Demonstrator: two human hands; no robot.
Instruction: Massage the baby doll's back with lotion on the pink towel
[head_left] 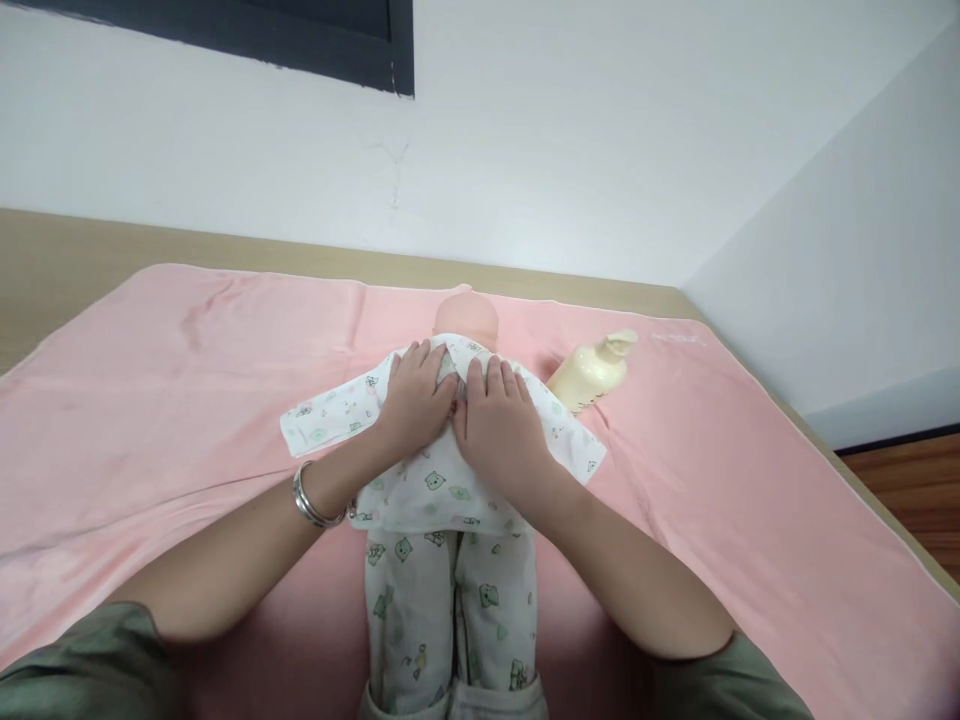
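Note:
A baby doll [466, 312] lies on the pink blanket, its head toward the wall. It wears a white printed top [435, 490] with its sleeves spread to both sides, and matching printed trousers [416, 610] below. My left hand [418, 390] rests flat on the left half of the doll's upper chest, fingers stretched toward its shoulder. Beside it, my right hand [499, 415] lies flat on the right half, fingers extended. The two thumbs almost meet at the middle of the top. Both palms cover part of the cloth, and nothing shows inside either hand.
A pale yellow pump bottle [596, 370] lies tilted next to the doll's right-side sleeve. Under everything spreads the pink blanket [187, 400] on a wooden table [67, 250]. A white wall [525, 150] rises behind it, with a dark frame [300, 40] at the upper left.

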